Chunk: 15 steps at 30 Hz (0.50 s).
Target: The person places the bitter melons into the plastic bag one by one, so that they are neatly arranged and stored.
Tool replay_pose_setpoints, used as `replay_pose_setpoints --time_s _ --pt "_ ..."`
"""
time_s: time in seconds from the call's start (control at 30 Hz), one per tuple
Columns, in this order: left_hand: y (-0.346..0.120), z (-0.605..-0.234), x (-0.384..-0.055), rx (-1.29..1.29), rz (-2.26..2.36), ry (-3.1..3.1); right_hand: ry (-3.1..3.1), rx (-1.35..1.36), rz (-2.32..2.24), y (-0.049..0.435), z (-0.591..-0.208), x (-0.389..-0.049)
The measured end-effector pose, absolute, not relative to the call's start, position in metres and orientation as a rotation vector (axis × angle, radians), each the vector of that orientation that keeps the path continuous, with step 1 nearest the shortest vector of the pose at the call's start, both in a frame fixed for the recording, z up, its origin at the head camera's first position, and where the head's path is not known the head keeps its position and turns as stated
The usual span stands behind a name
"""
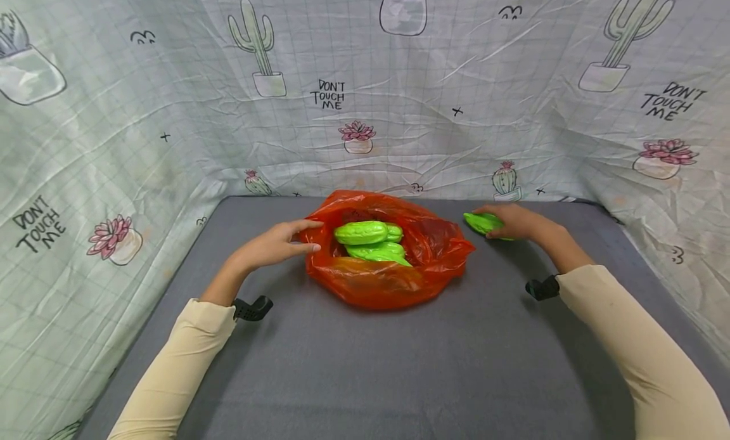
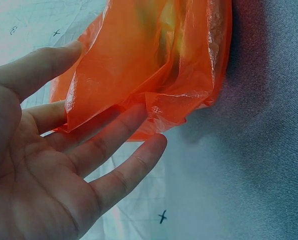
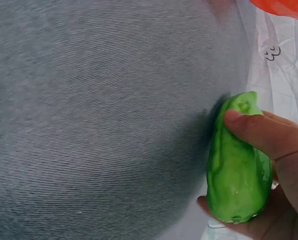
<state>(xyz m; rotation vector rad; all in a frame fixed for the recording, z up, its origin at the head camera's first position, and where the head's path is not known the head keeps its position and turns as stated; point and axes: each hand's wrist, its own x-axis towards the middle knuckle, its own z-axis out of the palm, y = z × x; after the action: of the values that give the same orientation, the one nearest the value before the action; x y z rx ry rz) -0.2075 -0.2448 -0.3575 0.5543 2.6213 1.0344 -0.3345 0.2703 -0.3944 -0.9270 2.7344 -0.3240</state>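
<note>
A red-orange plastic bag lies on the table with its mouth spread open. Inside it sit several bright green, ridged vegetables that look like bitter gourds. At the bag's left rim, my left hand has its fingers spread and fairly straight; the left wrist view shows the fingers against the thin film. To the right of the bag, my right hand grips another green bitter gourd, thumb on one side and fingers around the other. That gourd is low over the table; whether it touches is unclear.
A grey cloth covers the table. White fabric printed with cacti and lettering hangs behind it and along both sides. Each wrist wears a black camera mount.
</note>
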Motion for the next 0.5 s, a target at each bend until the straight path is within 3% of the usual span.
replay_pose_setpoints --time_s 0.5 --pt "-0.2452 -0.3598 -0.2066 0.574 1.056 2.618 2.759 -1.068 -0.276 0.2767 -0.3941 -0.3271"
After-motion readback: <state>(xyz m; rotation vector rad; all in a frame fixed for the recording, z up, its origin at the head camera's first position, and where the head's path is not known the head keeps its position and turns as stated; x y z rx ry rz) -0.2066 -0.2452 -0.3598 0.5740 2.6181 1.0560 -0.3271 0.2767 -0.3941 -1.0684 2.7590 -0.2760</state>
